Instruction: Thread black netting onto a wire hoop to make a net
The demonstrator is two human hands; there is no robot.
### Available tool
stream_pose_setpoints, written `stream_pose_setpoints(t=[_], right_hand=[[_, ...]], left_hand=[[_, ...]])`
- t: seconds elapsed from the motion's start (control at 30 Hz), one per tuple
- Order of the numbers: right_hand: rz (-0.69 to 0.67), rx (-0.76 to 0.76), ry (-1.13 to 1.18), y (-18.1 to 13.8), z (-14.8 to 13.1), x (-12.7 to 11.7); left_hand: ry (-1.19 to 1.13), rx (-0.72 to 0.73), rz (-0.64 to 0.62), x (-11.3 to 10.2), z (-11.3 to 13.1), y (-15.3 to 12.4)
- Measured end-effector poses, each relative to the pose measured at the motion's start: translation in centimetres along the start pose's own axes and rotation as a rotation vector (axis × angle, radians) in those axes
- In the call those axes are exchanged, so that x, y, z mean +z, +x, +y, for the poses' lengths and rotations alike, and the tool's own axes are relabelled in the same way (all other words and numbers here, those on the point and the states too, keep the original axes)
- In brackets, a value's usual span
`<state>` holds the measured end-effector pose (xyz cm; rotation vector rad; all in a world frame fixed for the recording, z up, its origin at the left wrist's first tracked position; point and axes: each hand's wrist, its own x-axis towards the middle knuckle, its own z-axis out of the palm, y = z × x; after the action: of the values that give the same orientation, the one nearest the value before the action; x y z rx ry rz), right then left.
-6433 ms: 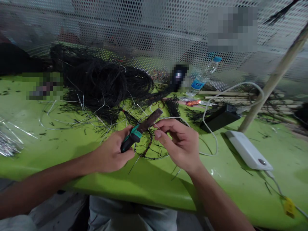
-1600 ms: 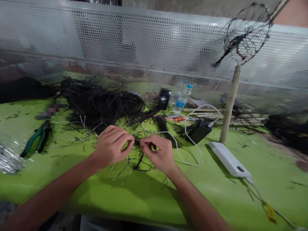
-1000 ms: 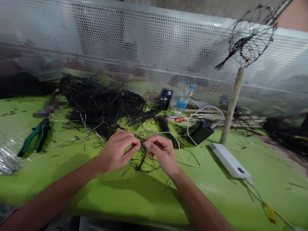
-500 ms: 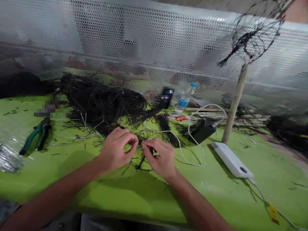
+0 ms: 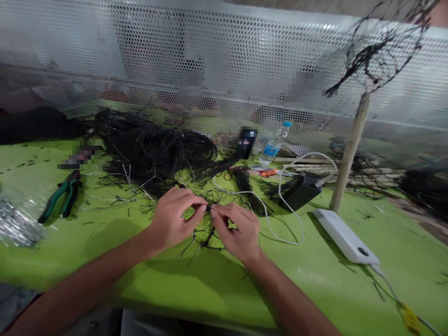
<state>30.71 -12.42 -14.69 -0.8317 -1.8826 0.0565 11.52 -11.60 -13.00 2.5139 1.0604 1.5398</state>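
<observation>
My left hand (image 5: 177, 217) is closed in a pinch, thumb against fingertips, on a thin black strand. Close beside it, my right hand (image 5: 238, 228) pinches the same dark strand or wire, the two sets of fingertips almost touching. Below the fingertips lies a small twisted black wire frame (image 5: 209, 241), with thin ends poking out toward the table's front. The hands partly cover it, and how the pinched piece joins it is unclear. Behind my left hand spreads a large tangled bundle of black strands (image 5: 150, 149). Short black strands (image 5: 248, 191) lie beyond my right hand.
Green-handled pliers (image 5: 61, 198) and clear-wrapped silvery pieces (image 5: 19, 226) lie left on the green table (image 5: 168, 289). A water bottle (image 5: 275, 144), black box (image 5: 300, 191), white cable (image 5: 268, 219), upright wooden stick (image 5: 350, 154) and white power bank (image 5: 345, 235) stand or lie rightward. Perforated metal (image 5: 224, 60) runs behind.
The whole view has shifted a little, so things sit further right. My left thumb has come up closer to the fingertips on the strand. Both hands remain together over the wire frame.
</observation>
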Motion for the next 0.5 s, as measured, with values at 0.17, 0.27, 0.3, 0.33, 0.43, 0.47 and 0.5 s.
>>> stream_pose_setpoints(t=[0.17,0.27,0.3,0.33,0.43,0.47,0.5], right_hand=[[0.013,0.207,0.238,0.8,-0.1,-0.5],[-0.029,0.307,0.327,1.2,0.0,-0.6],[-0.055,0.332,0.355,1.3,0.1,-0.7],[-0.081,0.361,0.388,1.5,0.2,-0.9],[-0.165,0.501,0.554,1.9,0.5,-1.3],[-0.195,0.561,0.633,2.0,0.7,-1.5],[-0.228,0.613,0.710,2.0,0.9,-1.6]], left_hand=[[-0.114,-0.089,-0.095,-0.4,-0.3,0.0],[-0.140,-0.142,-0.193,-0.5,-0.7,0.0],[-0.150,-0.148,-0.221,-0.6,-0.8,0.0],[-0.171,-0.153,-0.245,-0.6,-0.9,0.0],[-0.272,-0.176,-0.291,-0.8,-0.9,0.2],[-0.307,-0.187,-0.304,-0.9,-0.9,0.3],[-0.339,-0.200,-0.316,-1.0,-0.9,0.3]])
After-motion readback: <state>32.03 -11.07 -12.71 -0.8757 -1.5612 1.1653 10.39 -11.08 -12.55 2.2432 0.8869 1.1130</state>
